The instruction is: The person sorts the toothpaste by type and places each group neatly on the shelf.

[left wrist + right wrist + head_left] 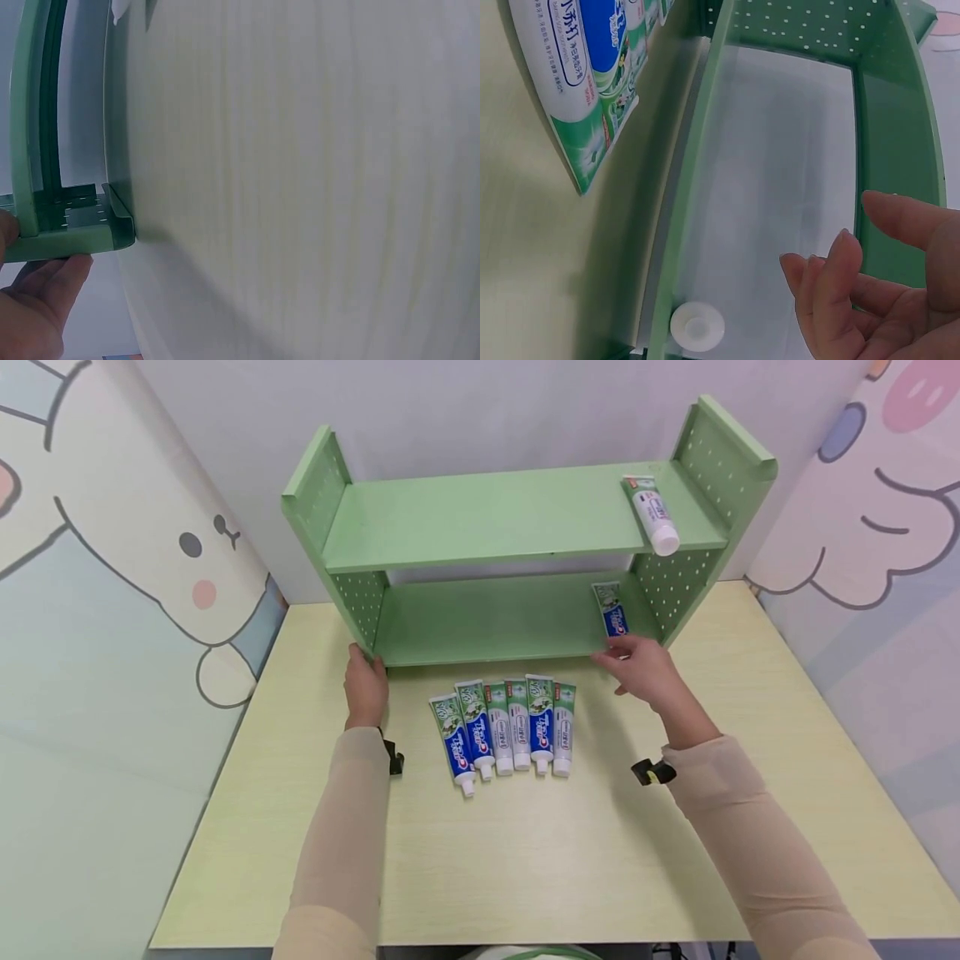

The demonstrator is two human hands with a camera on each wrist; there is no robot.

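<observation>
My left hand (366, 689) grips the lower left front corner of the green shelf rack (480, 518). In the left wrist view its thumb and fingers lie on either side of the side panel (71, 244). On the lower shelf, at the right end, lies a blue and green toothpaste tube (611, 607). My right hand (643, 670) is just in front of that tube and overlaps its cap end in the head view. The right wrist view shows the thumb and fingers (829, 277) spread apart with nothing between them, and the tube's white cap (697, 326) near the shelf edge.
A white and green toothpaste tube (652, 516) lies on the upper shelf at the right, its cap past the front edge. Several tubes (517, 727) lie side by side on the pale wooden table (480, 860) before the rack. A wall (525, 410) stands behind.
</observation>
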